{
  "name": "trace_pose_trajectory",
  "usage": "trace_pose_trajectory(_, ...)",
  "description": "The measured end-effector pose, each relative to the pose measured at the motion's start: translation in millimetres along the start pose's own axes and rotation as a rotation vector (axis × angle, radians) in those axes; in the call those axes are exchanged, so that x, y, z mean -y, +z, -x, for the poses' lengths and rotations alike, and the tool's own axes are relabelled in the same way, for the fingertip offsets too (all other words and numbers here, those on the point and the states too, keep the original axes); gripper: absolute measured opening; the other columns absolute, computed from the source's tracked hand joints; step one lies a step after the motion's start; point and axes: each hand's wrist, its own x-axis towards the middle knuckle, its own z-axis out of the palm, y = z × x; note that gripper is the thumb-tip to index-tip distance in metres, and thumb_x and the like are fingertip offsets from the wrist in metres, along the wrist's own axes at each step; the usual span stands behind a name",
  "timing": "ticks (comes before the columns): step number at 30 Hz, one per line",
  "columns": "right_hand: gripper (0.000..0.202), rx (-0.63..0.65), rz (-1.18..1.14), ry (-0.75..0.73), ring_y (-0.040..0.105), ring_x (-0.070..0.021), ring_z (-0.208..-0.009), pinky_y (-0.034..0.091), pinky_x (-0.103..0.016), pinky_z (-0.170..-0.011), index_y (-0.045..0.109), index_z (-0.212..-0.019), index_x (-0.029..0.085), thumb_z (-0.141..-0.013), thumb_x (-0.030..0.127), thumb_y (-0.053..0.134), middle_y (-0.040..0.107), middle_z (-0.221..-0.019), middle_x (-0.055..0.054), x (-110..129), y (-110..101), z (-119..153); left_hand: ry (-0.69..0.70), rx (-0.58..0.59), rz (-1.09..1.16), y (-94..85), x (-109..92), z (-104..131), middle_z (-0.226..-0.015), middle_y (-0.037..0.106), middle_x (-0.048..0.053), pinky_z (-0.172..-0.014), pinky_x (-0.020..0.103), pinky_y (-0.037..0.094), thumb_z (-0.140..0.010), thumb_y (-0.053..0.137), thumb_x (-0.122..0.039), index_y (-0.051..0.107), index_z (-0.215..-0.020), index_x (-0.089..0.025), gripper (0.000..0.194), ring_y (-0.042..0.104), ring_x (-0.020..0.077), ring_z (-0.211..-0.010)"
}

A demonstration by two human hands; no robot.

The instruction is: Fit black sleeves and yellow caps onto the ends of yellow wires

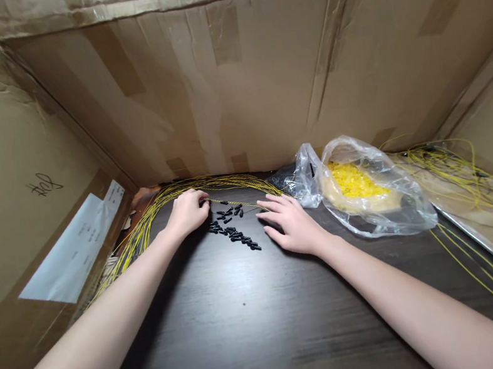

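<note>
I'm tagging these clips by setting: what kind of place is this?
Probably a small hand-assembly workspace: a dark tabletop walled by cardboard, with long yellow wires, loose black parts and an open bag of yellow pieces.

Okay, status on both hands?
Left hand pinching yellow wire; right hand touching it, fingers spread. Black pieces just below wire. Clear bag beyond right hand.

Dark wood-grain tabletop (pixel 254 336); on it small black pieces (pixel 234 234), yellow wires (pixel 137 229), clear plastic bag (pixel 417 208).
</note>
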Motion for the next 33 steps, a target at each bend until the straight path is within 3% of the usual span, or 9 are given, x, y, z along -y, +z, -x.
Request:
trace_pose_trajectory(5, 0.059, 0.158, 0.03, -0.008, 0.02, -0.0303, -0.148, 0.004, -0.06, -0.119, 0.041, -0.149, 0.017, -0.099, 0.049, 0.036, 0.031, -0.157, -0.009, 8, 4, -2, 0.079, 0.052, 0.018, 1.8, -16, 1, -0.108, 0.07, 0.011, -0.095, 0.034, 0.047, -0.088, 0.047, -0.032, 0.073, -0.109, -0.016, 0.037, 0.062, 0.0257, -0.102)
trace_pose_trajectory(10, 0.061, 0.221, 0.046, 0.023, 0.022, -0.03, -0.148, -0.002, -0.063, -0.117, 0.036, -0.151, 0.021, -0.1, 0.054, 0.027, 0.031, -0.158, -0.008, 9, 6, -3, 0.169, 0.109, 0.01, -1.2, -37, 7, -0.108, 0.066, 0.011, -0.095, 0.034, 0.046, -0.095, 0.037, -0.034, 0.068, -0.119, -0.017, 0.044, 0.061, 0.0239, -0.103)
trace_pose_trajectory(17, 0.062, 0.252, 0.048, 0.048, 0.023, -0.0299, -0.148, -0.001, -0.063, -0.117, 0.033, -0.152, 0.024, -0.099, 0.055, 0.028, 0.03, -0.158, -0.007, 10, 5, -4, 0.257, 0.129, 0.02, -11.7, -42, 15, -0.096, 0.068, 0.009, -0.083, 0.033, 0.05, -0.086, 0.04, -0.021, 0.073, -0.094, -0.017, 0.034, 0.063, 0.0235, -0.09)
trace_pose_trajectory(23, 0.063, 0.242, 0.041, 0.056, 0.024, -0.0301, -0.147, 0.002, -0.063, -0.117, 0.035, -0.152, 0.024, -0.099, 0.056, 0.029, 0.03, -0.158, -0.006, 10, 5, -4, 0.199, 0.15, 0.145, -23.8, -37, 19, -0.089, 0.073, 0.004, -0.079, 0.031, 0.05, -0.079, 0.042, -0.013, 0.074, -0.087, -0.019, 0.033, 0.066, 0.0209, -0.085)
trace_pose_trajectory(28, 0.062, 0.235, 0.038, 0.055, 0.025, -0.0298, -0.147, 0.004, -0.063, -0.117, 0.036, -0.151, 0.023, -0.099, 0.055, 0.03, 0.03, -0.158, -0.007, 10, 5, -4, 0.195, 0.07, 0.144, -14.8, -49, 13, -0.104, 0.071, 0.008, -0.09, 0.033, 0.049, -0.083, 0.043, -0.016, 0.073, -0.102, -0.016, 0.036, 0.065, 0.022, -0.098)
trace_pose_trajectory(30, 0.061, 0.227, 0.045, 0.05, 0.025, -0.0299, -0.147, 0.004, -0.063, -0.117, 0.036, -0.151, 0.023, -0.099, 0.055, 0.03, 0.031, -0.158, -0.007, 10, 5, -4, 0.213, 0.093, 0.135, -6.7, -57, 11, -0.112, 0.068, 0.01, -0.095, 0.034, 0.048, -0.085, 0.043, -0.018, 0.07, -0.113, -0.014, 0.039, 0.063, 0.0234, -0.105)
trace_pose_trajectory(33, 0.061, 0.224, 0.052, 0.045, 0.025, -0.0303, -0.147, 0.005, -0.064, -0.117, 0.037, -0.151, 0.023, -0.099, 0.055, 0.03, 0.031, -0.158, -0.007, 9, 7, -4, 0.275, 0.161, 0.14, -1.1, -67, 12, -0.11, 0.068, 0.01, -0.094, 0.034, 0.049, -0.086, 0.041, -0.016, 0.07, -0.115, -0.014, 0.041, 0.063, 0.0232, -0.103)
